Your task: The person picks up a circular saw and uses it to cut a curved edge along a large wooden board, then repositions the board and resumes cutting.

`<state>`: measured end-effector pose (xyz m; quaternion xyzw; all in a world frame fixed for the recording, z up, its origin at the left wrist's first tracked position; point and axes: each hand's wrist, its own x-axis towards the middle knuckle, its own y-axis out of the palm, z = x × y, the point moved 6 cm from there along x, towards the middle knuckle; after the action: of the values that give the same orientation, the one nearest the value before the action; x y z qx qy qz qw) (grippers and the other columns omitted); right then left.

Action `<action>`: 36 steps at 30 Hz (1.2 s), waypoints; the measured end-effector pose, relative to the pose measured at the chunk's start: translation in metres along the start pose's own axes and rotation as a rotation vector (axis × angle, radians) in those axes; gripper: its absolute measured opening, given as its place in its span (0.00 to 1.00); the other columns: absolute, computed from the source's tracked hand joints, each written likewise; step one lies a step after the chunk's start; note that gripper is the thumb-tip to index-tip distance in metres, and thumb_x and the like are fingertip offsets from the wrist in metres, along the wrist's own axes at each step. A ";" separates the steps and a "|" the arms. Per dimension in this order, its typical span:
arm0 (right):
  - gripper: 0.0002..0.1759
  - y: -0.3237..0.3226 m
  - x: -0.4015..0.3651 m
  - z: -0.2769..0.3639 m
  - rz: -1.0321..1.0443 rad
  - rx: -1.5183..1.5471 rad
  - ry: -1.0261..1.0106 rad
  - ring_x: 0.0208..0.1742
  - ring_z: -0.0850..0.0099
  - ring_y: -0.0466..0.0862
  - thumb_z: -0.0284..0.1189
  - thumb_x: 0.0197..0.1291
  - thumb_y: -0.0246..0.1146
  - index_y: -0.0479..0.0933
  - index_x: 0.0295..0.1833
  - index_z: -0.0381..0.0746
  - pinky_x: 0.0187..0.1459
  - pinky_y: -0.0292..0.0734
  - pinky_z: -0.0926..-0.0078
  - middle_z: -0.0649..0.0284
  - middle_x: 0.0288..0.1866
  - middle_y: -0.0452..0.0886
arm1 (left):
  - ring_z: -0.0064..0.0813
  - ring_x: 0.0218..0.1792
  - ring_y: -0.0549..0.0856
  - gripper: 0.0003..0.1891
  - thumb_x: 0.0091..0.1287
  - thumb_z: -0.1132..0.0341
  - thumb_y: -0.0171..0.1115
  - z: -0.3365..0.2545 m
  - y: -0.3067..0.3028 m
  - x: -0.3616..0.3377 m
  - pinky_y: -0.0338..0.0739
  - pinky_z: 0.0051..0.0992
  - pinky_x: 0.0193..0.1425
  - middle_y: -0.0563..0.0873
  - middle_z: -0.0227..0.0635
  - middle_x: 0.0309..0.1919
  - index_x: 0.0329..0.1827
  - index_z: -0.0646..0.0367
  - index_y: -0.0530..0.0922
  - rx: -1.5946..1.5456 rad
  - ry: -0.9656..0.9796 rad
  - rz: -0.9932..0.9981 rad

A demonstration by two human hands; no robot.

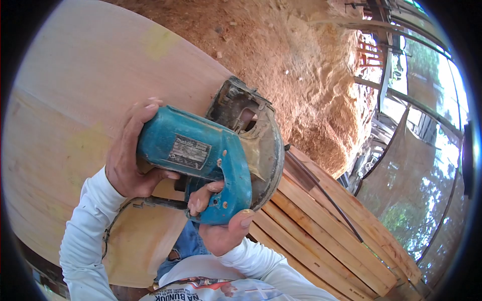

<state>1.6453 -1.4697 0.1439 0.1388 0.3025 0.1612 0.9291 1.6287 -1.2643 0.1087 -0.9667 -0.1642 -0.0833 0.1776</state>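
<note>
A teal circular saw [233,160] with a worn metal blade guard is tipped on its side over the edge of a large wooden panel [75,108]. My left hand [128,160] is wrapped around the end of its motor housing, fingers over the top and thumb underneath. On the rear handle is my right hand [223,236], its fingers curled through the grip opening and its thumb along the outside. A dark power cord [168,202] runs from the handle back beneath my left wrist. The blade is mostly hidden by the guard.
Long planks [311,226] lie stacked to the right, with a thin dark rod [329,200] across them. Behind the panel rises a heap of sawdust [321,100]. A brownish sheet [401,185] hangs at far right.
</note>
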 end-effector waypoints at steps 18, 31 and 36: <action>0.50 0.001 0.003 0.002 -0.022 0.034 -0.012 0.43 0.67 0.78 0.74 0.59 0.63 0.72 0.65 0.39 0.47 0.75 0.65 0.59 0.40 0.80 | 0.61 0.74 0.73 0.60 0.40 0.65 0.90 -0.001 -0.002 0.001 0.68 0.51 0.78 0.75 0.56 0.72 0.79 0.62 0.62 0.041 -0.017 -0.008; 0.51 0.000 0.005 0.003 -0.031 0.039 0.018 0.42 0.67 0.79 0.74 0.56 0.65 0.73 0.64 0.39 0.46 0.75 0.67 0.59 0.40 0.80 | 0.61 0.74 0.73 0.60 0.40 0.64 0.90 -0.001 -0.003 0.001 0.66 0.52 0.79 0.75 0.55 0.72 0.79 0.61 0.62 0.055 -0.026 0.001; 0.50 0.000 0.005 0.004 -0.033 0.044 0.011 0.42 0.67 0.79 0.74 0.57 0.65 0.73 0.63 0.39 0.46 0.75 0.67 0.59 0.39 0.80 | 0.61 0.74 0.73 0.60 0.41 0.63 0.90 0.001 -0.003 -0.001 0.66 0.51 0.78 0.75 0.55 0.72 0.79 0.60 0.62 0.048 -0.030 -0.001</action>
<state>1.6521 -1.4686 0.1446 0.1531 0.3134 0.1398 0.9267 1.6273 -1.2618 0.1088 -0.9632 -0.1693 -0.0647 0.1984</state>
